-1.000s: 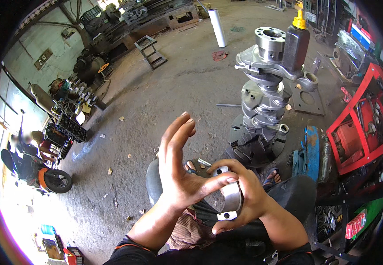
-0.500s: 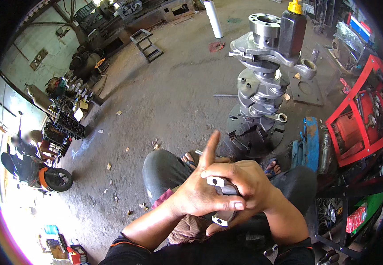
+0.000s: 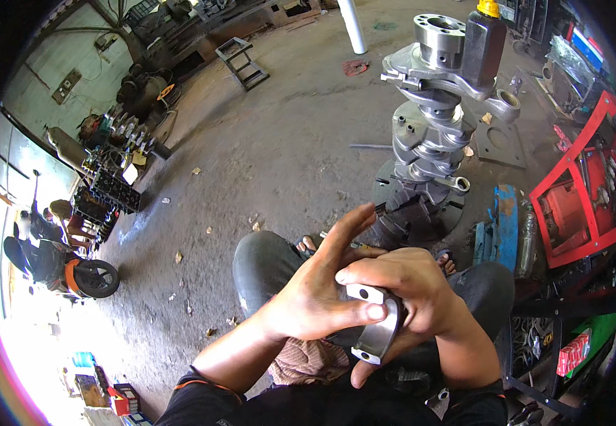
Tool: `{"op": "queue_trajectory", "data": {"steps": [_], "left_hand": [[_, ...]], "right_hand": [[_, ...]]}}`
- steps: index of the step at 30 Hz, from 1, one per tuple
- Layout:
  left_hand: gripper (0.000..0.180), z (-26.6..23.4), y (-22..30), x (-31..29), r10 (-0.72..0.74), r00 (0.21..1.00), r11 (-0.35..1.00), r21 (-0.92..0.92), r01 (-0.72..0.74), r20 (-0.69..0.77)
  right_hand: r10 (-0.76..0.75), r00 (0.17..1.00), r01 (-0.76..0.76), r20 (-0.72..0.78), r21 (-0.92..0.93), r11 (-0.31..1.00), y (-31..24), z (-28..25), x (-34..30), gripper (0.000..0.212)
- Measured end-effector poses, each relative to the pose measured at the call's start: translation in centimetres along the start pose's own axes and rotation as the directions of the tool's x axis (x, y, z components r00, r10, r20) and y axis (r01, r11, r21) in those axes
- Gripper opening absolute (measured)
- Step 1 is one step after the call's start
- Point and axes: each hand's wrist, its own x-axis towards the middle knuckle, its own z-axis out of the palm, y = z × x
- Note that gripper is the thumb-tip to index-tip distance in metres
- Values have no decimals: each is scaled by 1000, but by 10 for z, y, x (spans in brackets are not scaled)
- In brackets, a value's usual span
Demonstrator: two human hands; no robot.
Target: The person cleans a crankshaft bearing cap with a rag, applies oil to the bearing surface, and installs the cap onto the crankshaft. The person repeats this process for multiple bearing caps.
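Note:
In my right hand (image 3: 421, 295) is a curved metal connecting rod cap (image 3: 382, 334), its hollow side facing me and a bolt hole in each pale end face. My right fingers wrap round the back of it, with one finger across its upper end. My left hand (image 3: 315, 298) lies against it from the left, the thumb pressed on the inner curve. The left forefinger stretches out and up, apart from the cap; the other left fingers are partly hidden behind my right hand. A brown cloth (image 3: 308, 361) lies in my lap beneath the hands.
Ahead right, a crankshaft (image 3: 432, 135) stands on end with connecting rods attached and a black bottle (image 3: 483, 46) on top. At right are a blue metal piece (image 3: 504, 220) and a red frame (image 3: 581, 192). Engine parts (image 3: 109, 192) and a motorbike (image 3: 74, 273) are at left, with a person nearby.
The cap has turned so that more of its inner curve shows. My left thumb has shifted up along it, and the left forefinger leans further right.

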Motion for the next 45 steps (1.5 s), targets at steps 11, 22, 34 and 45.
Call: {"op": "queue_trajectory", "data": {"steps": [11, 22, 34, 45], "left_hand": [[154, -16, 2, -4, -35, 945, 966, 253, -51, 324], [137, 19, -1, 7, 500, 831, 850, 324, -416, -244], [140, 2, -36, 39, 903, 421, 409, 477, -778, -87], [122, -17, -61, 23, 928, 347, 358, 586, -727, -137]], "right_hand": [[107, 993, -108, 56, 7, 994, 5, 4, -8, 101], [117, 993, -121, -36, -388, 914, 11, 21, -10, 81], [131, 991, -131, -30, -424, 896, 13, 26, -18, 85], [61, 998, -68, -32, -312, 948, 6, 26, -18, 93]]}}
